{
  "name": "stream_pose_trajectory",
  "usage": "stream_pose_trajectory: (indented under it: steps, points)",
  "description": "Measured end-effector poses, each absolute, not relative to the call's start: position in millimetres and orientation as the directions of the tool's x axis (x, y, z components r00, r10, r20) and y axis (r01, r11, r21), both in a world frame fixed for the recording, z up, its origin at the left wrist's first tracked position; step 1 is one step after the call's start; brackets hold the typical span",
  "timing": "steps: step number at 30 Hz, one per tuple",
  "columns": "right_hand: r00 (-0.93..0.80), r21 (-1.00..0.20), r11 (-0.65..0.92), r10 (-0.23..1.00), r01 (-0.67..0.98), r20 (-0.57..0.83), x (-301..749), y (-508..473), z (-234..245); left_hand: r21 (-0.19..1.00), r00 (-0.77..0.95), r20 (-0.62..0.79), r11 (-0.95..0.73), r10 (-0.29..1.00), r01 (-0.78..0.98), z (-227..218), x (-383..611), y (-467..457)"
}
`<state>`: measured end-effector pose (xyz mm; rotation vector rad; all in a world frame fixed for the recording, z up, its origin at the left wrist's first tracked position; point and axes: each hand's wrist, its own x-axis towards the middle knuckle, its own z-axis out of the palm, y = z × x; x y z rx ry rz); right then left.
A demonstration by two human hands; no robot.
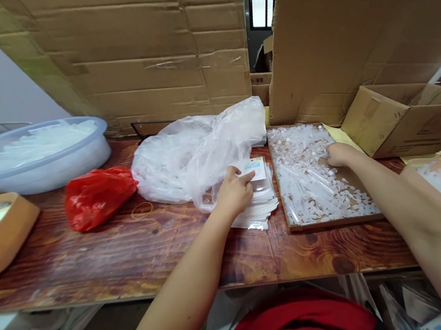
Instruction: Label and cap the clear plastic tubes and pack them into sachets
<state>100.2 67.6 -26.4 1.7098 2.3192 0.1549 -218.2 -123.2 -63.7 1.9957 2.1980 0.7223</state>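
Head view: left hand (pixel 234 193), grip spread, lies on packets (pixel 258 208) crowded by a white bag (pixel 179 158); right hand (pixel 340 155), whose grip I cannot tell, is among small pieces (pixel 304 148) in the tray (pixel 332 223).

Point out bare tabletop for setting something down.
Largest patch: the table between the orange container and packet stack, before the red bag; the left forearm crosses its right part. A narrow strip lies before the shallow tray. The back is crowded: blue basin, clear bag.
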Motion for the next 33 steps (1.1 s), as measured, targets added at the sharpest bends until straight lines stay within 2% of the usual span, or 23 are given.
stream_pose_trajectory:
  steps: [3,7,9,12,14,17,22,26,29,33]
  points:
    - [-0.401,0.186,0.395,0.916,0.900,-0.005,104,56,-18,0.474,-0.208,0.226,0.079,0.952,0.877,-65,-219,-121]
    - [-0.565,0.120,0.552,0.804,0.825,0.184,101,29,-13,0.627,-0.309,0.233,0.101,0.922,0.773,-64,-217,-118]
    - [-0.653,0.035,0.680,0.686,0.732,0.321,94,11,-14,0.706,-0.366,0.242,0.096,0.899,0.702,-61,-215,-118]
    - [-0.687,-0.101,0.882,0.426,0.461,0.588,79,-17,-13,0.831,-0.443,0.209,0.081,0.872,0.550,-56,-213,-120]
    - [-0.666,-0.112,0.939,0.312,0.327,0.678,66,-35,-9,0.888,-0.459,0.149,0.086,0.876,0.452,-55,-209,-122]
    - [-0.649,-0.069,0.977,0.185,0.200,0.738,44,-55,0,0.928,-0.426,0.061,0.105,0.903,0.356,-58,-203,-122]
    - [-0.690,0.039,0.999,-0.023,0.007,0.723,8,-76,-2,0.974,-0.377,0.046,0.042,0.925,0.222,-63,-194,-121]
    - [-0.827,0.250,0.968,-0.171,-0.039,0.536,-9,-76,-19,0.997,-0.359,0.057,-0.034,0.932,0.068,-62,-193,-121]
    - [-0.894,0.299,0.953,-0.182,-0.057,0.409,-13,-65,-32,0.996,-0.339,0.049,-0.070,0.940,-0.051,-63,-192,-122]
    - [-0.919,0.173,0.985,-0.077,-0.010,0.386,-16,-49,-41,0.993,-0.335,0.018,-0.055,0.942,-0.102,-63,-188,-123]
